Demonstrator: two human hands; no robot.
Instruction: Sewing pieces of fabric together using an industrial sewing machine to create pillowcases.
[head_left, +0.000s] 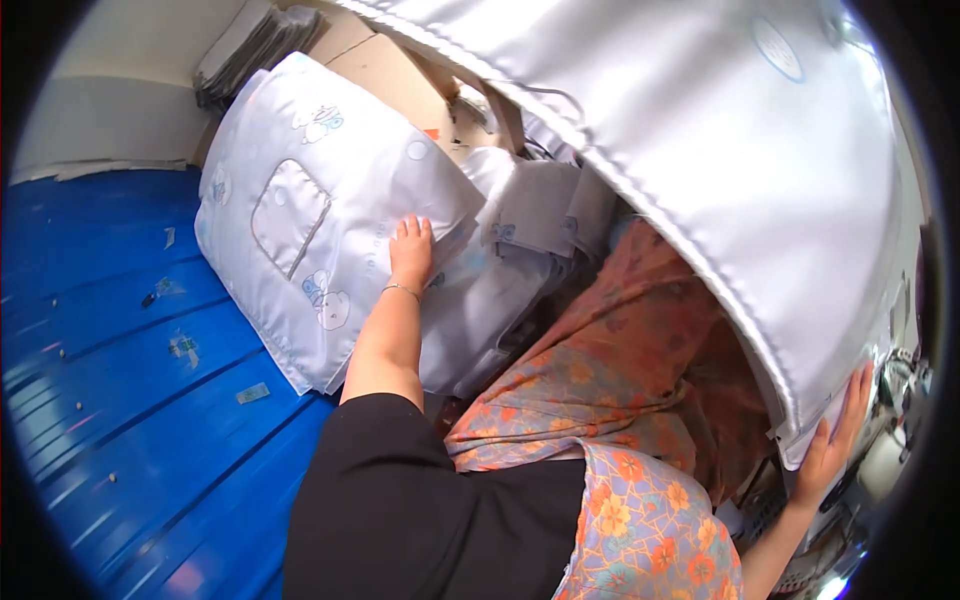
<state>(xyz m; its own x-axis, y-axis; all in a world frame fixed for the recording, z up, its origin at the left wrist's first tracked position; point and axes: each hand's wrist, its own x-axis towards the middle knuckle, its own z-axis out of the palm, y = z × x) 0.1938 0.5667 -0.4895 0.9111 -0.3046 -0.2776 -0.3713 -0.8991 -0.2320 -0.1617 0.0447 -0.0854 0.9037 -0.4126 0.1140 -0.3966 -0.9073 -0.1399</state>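
Note:
My left hand point(410, 252), a thin bracelet at its wrist, rests with outstretched fingers on a stack of white fabric pieces point(370, 175). The top piece carries pale bear prints and a stitched pocket-like patch point(290, 218). To the right, a large shiny white fabric panel point(690, 90) with a stitched edge spreads across the upper view. My right hand point(832, 445) touches its lower right corner, fingers stretched along the cloth and thumb apart. Whether any cloth is caught behind the thumb cannot be seen. A flowered orange and lilac cloth point(600, 390) covers my lap.
On the left lies a ridged blue surface point(130, 350) with scraps of clear tape. Behind the stack are a cardboard box point(385, 80) and a pile of grey sheets point(255, 50). More folded white fabric point(535, 205) lies beside it. Blurred machine-like parts point(885, 465) crowd the right edge.

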